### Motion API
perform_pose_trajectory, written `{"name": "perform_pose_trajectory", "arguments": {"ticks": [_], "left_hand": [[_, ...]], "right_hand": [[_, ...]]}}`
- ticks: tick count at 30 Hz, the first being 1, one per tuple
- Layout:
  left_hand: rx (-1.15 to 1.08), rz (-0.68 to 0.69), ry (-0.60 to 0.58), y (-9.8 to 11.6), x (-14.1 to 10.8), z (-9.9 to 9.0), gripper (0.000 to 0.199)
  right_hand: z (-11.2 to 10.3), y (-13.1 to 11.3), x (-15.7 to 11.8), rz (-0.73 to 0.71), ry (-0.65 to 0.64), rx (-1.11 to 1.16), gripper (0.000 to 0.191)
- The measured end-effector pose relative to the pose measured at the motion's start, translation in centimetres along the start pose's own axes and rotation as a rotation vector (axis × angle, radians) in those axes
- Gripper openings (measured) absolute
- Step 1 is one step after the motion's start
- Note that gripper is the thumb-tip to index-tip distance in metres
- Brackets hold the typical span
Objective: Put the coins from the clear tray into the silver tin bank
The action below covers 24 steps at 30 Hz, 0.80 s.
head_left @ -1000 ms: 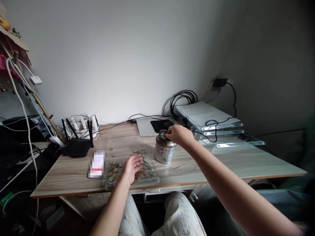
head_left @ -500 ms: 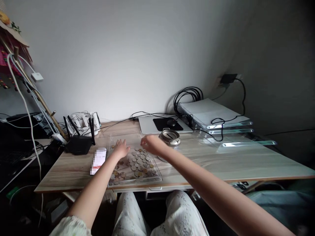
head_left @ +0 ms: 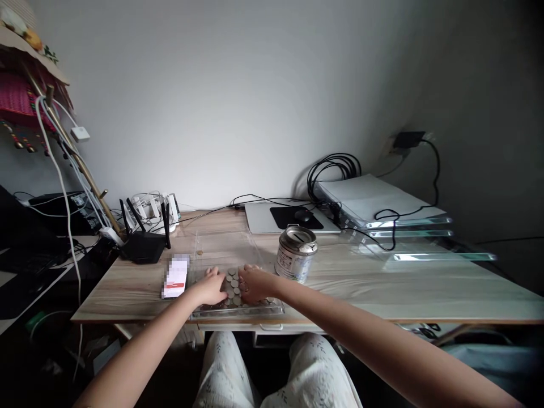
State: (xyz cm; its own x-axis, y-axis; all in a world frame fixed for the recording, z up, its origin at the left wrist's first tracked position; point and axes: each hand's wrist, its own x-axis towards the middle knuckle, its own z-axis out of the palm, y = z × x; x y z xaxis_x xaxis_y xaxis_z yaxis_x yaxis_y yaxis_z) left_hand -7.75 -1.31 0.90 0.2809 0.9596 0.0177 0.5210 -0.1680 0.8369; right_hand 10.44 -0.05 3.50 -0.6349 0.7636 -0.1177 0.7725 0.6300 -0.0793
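A clear plastic tray (head_left: 229, 241) lies on the desk, with several coins (head_left: 233, 286) in its front part. My left hand (head_left: 211, 287) rests over the coins on the left side, fingers spread. Over the coins on the right side is my right hand (head_left: 254, 283), palm down with its fingers apart. Both hands hide some of the coins beneath them. Just right of the tray stands a round tin (head_left: 296, 255) with a slot in its metal lid.
Left of the tray lie a phone (head_left: 176, 276) and a black router (head_left: 143, 247). Behind are a laptop (head_left: 259, 218) and a black mouse (head_left: 303, 214). Stacked clear trays (head_left: 378, 198) with a black cable stand at the right.
Both hands have come down and nearer onto the coins, my right hand from above the tray's right side. The view has shifted slightly, and the whole tin now shows.
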Motion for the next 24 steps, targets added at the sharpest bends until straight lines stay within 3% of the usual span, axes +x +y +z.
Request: {"name": "perform_pose_trajectory", "arguments": {"ticks": [4, 8, 11, 14, 17, 21, 24], "left_hand": [[0.185, -0.043, -0.098, 2.0, -0.2, -0.1, 0.023], [0.38, -0.151, -0.111, 2.8, 0.5, 0.4, 0.028], [0.457, -0.216, -0.24, 3.1, 0.7, 0.6, 0.038], [0.559, -0.2, -0.311, 3.6, 0.4, 0.7, 0.041], [0.616, -0.117, -0.383, 4.1, -0.1, 0.7, 0.032], [0.534, -0.033, -0.477, 4.1, -0.1, 0.7, 0.025], [0.438, -0.075, -0.539, 4.0, 0.1, 0.6, 0.033]], "right_hand": [[-1.0, 0.6, 0.1, 0.047, -0.066, 0.109, 0.064], [-1.0, 0.4, 1.0, 0.068, -0.2, 0.268, 0.053], [-0.6, 0.1, 1.2, 0.008, -0.296, 0.336, 0.046], [-0.6, 0.1, 0.8, -0.146, -0.256, 0.266, 0.039], [-1.0, 0.2, 0.2, -0.287, -0.277, 0.176, 0.027], [-1.7, 0.3, -0.5, -0.284, -0.317, 0.037, 0.025], [-1.9, 0.3, -0.9, -0.233, -0.305, -0.041, 0.019]]}}
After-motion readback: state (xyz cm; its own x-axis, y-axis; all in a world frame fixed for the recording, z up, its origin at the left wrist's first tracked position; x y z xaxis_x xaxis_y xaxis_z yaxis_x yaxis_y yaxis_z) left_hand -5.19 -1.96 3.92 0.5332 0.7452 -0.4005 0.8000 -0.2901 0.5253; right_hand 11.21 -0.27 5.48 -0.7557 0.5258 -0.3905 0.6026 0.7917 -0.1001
